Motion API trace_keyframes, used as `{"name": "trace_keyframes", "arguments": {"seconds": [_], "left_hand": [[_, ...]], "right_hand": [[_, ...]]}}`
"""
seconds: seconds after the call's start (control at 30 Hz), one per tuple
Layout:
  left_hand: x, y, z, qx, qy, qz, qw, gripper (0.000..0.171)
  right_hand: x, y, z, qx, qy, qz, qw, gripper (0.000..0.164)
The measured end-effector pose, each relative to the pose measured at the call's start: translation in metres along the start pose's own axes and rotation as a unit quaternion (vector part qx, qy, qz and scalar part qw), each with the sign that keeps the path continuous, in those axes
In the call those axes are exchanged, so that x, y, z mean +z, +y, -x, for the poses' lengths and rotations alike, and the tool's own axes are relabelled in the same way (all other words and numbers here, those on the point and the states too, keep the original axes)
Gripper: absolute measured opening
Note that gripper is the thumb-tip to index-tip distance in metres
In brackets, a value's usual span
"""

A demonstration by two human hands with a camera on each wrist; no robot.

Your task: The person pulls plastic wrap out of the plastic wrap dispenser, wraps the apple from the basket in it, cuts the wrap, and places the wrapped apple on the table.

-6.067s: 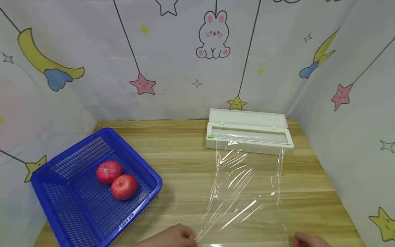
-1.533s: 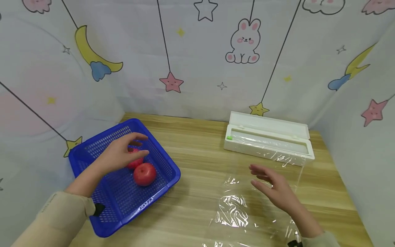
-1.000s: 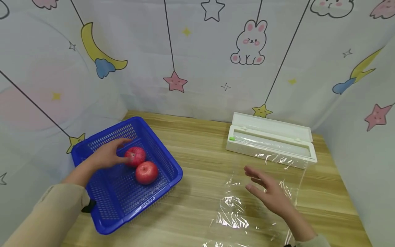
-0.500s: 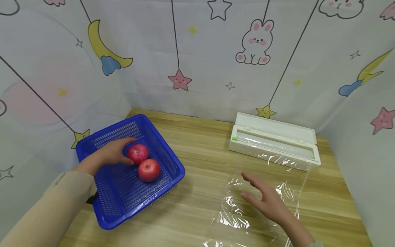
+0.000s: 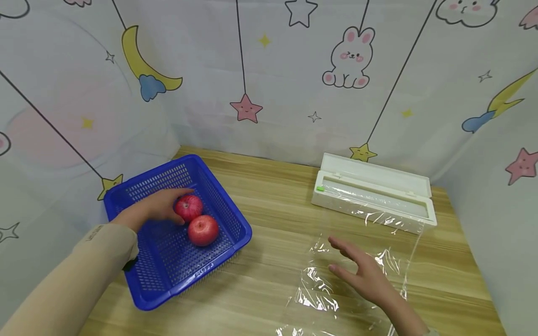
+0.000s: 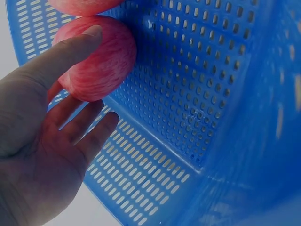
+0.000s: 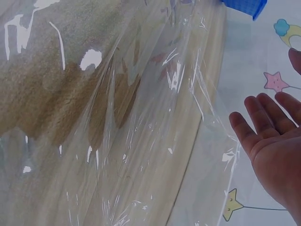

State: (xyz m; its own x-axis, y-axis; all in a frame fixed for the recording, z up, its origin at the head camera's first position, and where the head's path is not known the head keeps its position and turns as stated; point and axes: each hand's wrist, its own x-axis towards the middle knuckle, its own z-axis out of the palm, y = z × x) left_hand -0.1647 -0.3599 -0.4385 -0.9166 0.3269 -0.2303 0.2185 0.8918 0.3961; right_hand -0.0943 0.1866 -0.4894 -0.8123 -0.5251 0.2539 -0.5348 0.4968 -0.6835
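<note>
Two red apples lie side by side in a blue plastic basket (image 5: 239, 233) on the left. My left hand (image 5: 161, 205) reaches into it and holds the farther, striped apple (image 5: 189, 208) between thumb and fingers. In the left wrist view the thumb crosses that apple (image 6: 106, 61) and the fingers pass underneath, some tips hidden. The nearer apple (image 5: 203, 230) touches it. My right hand (image 5: 363, 273) hovers with spread fingers above a sheet of clear plastic wrap (image 5: 317, 289), holding nothing. That sheet runs from a white wrap dispenser (image 5: 365, 210) at the back right, its lid raised.
A green slider (image 5: 320, 188) sits at the left end of the dispenser. Bare wooden table (image 5: 269, 233) shows between basket and wrap. Patterned white cloth (image 5: 286, 135) encloses the back and sides.
My left hand has let go of the wrap, gone over to the basket and come round the striped apple. The right hand has also released the wrap, moved up over it and drifted slightly nearer.
</note>
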Motion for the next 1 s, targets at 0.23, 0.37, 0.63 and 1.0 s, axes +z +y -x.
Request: {"name": "trace_keyframes", "arguments": {"seconds": [0.23,0.37,0.63,1.0], "left_hand": [[0.002,-0.002,-0.004,0.01,0.01,-0.011,0.9998,0.077],[-0.001,-0.005,-0.003,0.006,0.028,-0.01,0.9995,0.075],[-0.033,0.012,-0.004,0.021,0.049,0.007,0.9985,0.079],[-0.06,0.075,-0.011,0.087,0.068,-0.009,0.9938,0.079]], "right_hand": [[0.001,0.001,0.0,-0.001,0.004,-0.022,1.0,0.059],[0.0,-0.004,-0.002,-0.004,0.008,-0.034,0.999,0.059],[-0.014,-0.036,-0.01,0.003,0.006,-0.078,0.997,0.052],[-0.014,-0.027,-0.014,0.002,0.007,-0.105,0.994,0.054]]}}
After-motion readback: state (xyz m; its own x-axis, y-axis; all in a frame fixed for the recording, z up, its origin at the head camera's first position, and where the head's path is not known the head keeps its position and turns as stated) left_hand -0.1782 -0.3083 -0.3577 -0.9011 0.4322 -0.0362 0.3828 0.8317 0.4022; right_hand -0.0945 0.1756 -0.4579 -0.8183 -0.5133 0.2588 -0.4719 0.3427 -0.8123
